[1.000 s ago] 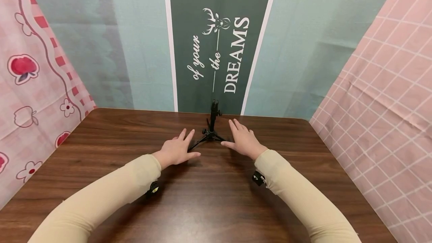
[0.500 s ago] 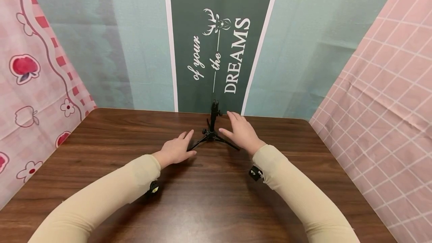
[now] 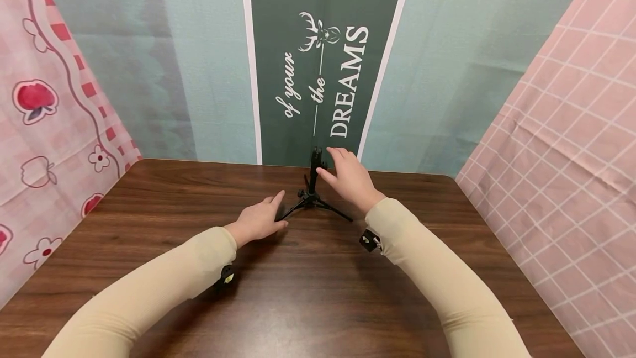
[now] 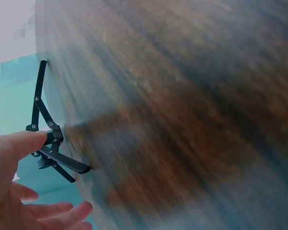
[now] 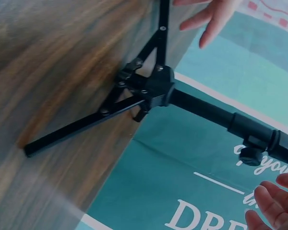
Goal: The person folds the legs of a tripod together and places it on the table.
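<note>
A small black tripod stand (image 3: 312, 182) stands upright toward the back of the table, its legs spread. Close to its left leg, my left hand (image 3: 255, 221) hovers with relaxed fingers and thumb apart; nothing lies in its grasp. My right hand (image 3: 351, 181) is raised at the right of the stand's top, thumb and fingers parted on either side of it. In the right wrist view, fingertips (image 5: 271, 206) show near the clamp end, below a round side knob (image 5: 250, 156). The column and hinged leg joints (image 5: 153, 88) show plainly there.
The brown wood-grain table (image 3: 308, 303) ends at a straight back edge. Behind it hangs a blue-green curtain (image 3: 213, 70) with a dark printed panel. A pink fruit-print cloth (image 3: 54, 142) hangs at left, a pink checked cloth (image 3: 571, 142) at right.
My right hand has moved up and left, from beside the tripod's right leg to beside its top. My left hand has drawn its thumb in slightly. The tripod has not moved.
</note>
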Demonstrator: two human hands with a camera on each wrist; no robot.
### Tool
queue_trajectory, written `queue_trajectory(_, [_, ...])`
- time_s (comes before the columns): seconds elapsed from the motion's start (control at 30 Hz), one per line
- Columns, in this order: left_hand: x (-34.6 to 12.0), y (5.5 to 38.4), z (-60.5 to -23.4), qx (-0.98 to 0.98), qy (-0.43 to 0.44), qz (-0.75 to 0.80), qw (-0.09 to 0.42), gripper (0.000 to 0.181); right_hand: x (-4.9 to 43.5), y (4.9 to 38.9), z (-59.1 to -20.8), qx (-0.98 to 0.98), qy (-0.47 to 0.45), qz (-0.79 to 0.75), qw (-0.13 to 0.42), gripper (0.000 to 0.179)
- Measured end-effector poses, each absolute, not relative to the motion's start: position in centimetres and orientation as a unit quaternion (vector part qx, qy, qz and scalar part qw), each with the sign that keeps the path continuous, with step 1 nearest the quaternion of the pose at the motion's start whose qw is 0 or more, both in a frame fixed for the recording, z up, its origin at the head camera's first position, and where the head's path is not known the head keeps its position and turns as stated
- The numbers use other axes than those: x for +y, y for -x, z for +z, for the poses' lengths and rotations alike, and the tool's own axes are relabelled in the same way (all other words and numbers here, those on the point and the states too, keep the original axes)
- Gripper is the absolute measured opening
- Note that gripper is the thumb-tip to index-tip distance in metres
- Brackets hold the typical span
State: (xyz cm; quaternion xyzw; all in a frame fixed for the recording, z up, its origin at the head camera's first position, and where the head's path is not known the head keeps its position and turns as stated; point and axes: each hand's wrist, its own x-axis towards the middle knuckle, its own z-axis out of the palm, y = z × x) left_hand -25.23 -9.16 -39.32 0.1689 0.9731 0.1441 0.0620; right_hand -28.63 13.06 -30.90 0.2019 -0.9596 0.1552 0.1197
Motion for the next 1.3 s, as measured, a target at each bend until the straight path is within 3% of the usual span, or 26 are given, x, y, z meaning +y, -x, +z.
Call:
queue_trajectory(0.5, [-9.1,25.3,-39.3,0.97,-0.167,0.167,0.059,0.08,11.5,29.3,-29.3,-0.961,-0.2,0.143,0.125,0.062])
queue_trajectory(0.77, [-8.8,25.4,-39.2,0.971,-0.167,0.164,0.056,0.06,10.3,29.7,-28.9,-0.963,-0.216,0.104,0.124,0.053])
queue_trajectory(1.07, [-7.9,25.9,-39.6,0.97,-0.171,0.164,0.062,0.028,9.7,30.2,-29.0,-0.957,-0.238,0.083,0.144,0.03])
queue_trajectory(1.3, [-7.2,26.5,-39.6,0.962,-0.155,0.201,0.105,0.025,9.1,30.4,-28.5,-0.963,-0.24,0.035,0.119,0.022])
